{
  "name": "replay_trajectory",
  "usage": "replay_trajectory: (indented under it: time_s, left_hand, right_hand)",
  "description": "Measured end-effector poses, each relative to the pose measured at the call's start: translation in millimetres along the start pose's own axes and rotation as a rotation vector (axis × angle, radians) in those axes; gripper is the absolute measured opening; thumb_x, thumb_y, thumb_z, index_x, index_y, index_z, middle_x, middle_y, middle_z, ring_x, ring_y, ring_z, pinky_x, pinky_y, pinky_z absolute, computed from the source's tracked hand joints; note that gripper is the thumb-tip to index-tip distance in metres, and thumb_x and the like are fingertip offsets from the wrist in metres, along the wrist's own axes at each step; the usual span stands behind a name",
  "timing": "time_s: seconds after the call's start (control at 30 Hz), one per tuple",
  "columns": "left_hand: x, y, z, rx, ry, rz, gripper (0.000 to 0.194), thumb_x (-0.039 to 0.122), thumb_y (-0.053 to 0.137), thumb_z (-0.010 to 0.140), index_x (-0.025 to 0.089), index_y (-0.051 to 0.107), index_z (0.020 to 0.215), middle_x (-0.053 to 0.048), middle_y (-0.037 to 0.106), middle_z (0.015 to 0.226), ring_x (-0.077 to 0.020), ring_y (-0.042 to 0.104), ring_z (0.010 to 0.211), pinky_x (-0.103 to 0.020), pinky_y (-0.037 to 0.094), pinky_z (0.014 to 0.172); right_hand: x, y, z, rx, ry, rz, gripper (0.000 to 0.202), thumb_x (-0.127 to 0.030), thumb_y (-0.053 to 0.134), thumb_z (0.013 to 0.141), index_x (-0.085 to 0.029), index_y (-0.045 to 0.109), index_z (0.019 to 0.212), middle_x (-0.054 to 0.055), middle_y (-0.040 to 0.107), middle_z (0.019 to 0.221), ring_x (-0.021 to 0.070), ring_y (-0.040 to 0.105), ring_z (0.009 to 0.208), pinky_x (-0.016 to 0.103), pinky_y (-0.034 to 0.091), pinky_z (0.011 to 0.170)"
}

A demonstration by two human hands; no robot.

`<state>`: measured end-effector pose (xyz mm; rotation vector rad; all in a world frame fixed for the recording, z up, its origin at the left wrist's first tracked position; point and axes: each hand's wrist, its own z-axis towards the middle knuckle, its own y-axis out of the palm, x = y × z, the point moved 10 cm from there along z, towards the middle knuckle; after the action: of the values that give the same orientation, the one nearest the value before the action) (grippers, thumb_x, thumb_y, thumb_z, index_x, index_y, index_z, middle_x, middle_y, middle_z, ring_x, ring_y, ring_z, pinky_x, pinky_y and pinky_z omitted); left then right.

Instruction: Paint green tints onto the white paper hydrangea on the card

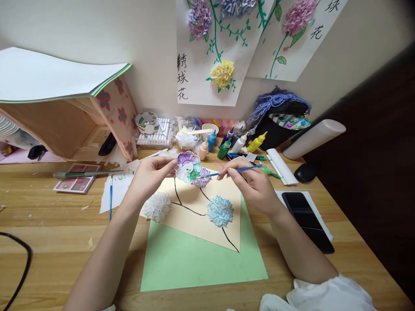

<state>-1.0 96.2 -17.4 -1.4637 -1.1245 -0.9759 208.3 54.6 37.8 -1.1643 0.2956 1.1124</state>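
My left hand (159, 172) pinches the edge of a flower-shaped paint palette (186, 163) with purple and green paint. In my right hand (248, 181) is a thin blue paintbrush (241, 169), its tip at the green paint on the palette's right side. Below both hands lies a cream sheet (194, 224) with black stem lines, on top of a green sheet (201, 263). White (157, 206), blue-and-white (220, 211) and purple (201, 177) fluffy flowers sit on the cream sheet. The palette partly covers the purple one.
Behind the sheets stand several paint bottles (223, 149) and a marker tray (155, 134). A phone (306, 220) and mouse (305, 172) lie on the right. At left are a box (116, 116), a green-handled tool (78, 174) and another brush (110, 196).
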Motion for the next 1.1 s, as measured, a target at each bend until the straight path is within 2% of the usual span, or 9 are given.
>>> replay_trajectory:
  time_s: [0.23,0.37,0.67,0.93,1.1]
  left_hand:
    - [-2.0,-0.5,0.0,0.004,-0.006,-0.01,0.028,0.04,0.073,0.071,0.015,0.075,0.084,-0.004,0.075,0.083,-0.0151,0.068,0.074,-0.025,0.058,0.074]
    - [-1.4,-0.1,0.4,0.001,0.0,-0.025,0.028,0.04,0.072,0.072,0.015,0.075,0.086,-0.004,0.074,0.082,-0.0139,0.067,0.073,-0.024,0.057,0.073]
    - [-2.6,-0.2,1.6,-0.001,-0.001,-0.058,0.033,0.042,0.074,0.07,0.015,0.075,0.088,-0.005,0.075,0.086,-0.0156,0.068,0.075,-0.025,0.058,0.075]
    - [0.7,-1.4,-0.7,0.019,-0.005,-0.032,0.033,0.044,0.074,0.068,0.014,0.075,0.081,-0.007,0.075,0.082,-0.0175,0.069,0.073,-0.029,0.058,0.074]
    - [-0.2,-1.8,-0.3,0.016,-0.006,0.002,0.028,0.041,0.072,0.071,0.016,0.076,0.083,-0.005,0.075,0.08,-0.0169,0.068,0.073,-0.027,0.058,0.073]
  right_hand:
    - [4.8,-5.5,-1.0,0.057,0.039,0.028,0.022,-0.024,0.046,0.094,-0.021,0.065,0.083,0.002,0.069,0.087,0.0159,0.063,0.087,0.032,0.047,0.08]
    - [12.1,-14.0,-3.8,0.154,0.086,0.123,0.021,-0.027,0.048,0.093,-0.022,0.067,0.088,0.003,0.071,0.087,0.0171,0.066,0.089,0.033,0.049,0.08]
    - [18.8,-18.7,-4.6,0.161,0.115,0.152,0.022,-0.03,0.046,0.094,-0.021,0.065,0.085,0.002,0.068,0.079,0.0161,0.066,0.077,0.032,0.05,0.072]
    - [7.8,-21.1,-4.3,0.139,0.009,0.045,0.02,-0.024,0.046,0.092,-0.021,0.064,0.084,0.004,0.065,0.083,0.0187,0.06,0.082,0.035,0.047,0.075]
    - [4.8,-23.3,-5.4,0.157,-0.015,0.056,0.018,-0.022,0.046,0.091,-0.022,0.063,0.086,0.003,0.064,0.083,0.0188,0.059,0.082,0.036,0.046,0.074]
